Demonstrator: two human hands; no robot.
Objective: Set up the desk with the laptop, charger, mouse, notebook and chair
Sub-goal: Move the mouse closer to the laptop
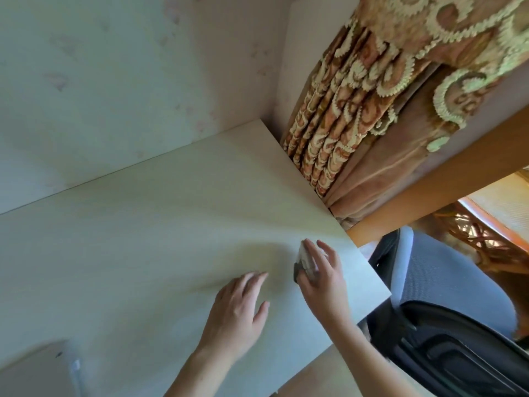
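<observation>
Placing mouse (305,263) near desk (143,230) right edge: right hand (320,270) cupped over it, gripping; left hand (239,309) open, flat, empty. Best set further left, clear of edge, before letting go.

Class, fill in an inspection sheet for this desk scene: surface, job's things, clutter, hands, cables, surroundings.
Surface: pale desk, set in a wall corner, mostly bare.
Job's things: mouse near the right edge; chair beside the desk, on its right; grey slab, possibly the laptop, at lower left; charger and notebook not seen.
Clutter: nothing seen.
Hands: right hand rests on the mouse; left hand open, fingers spread, over the desk.
Cables: nothing seen.
Surroundings: patterned curtain to the right; pale wall behind.
</observation>
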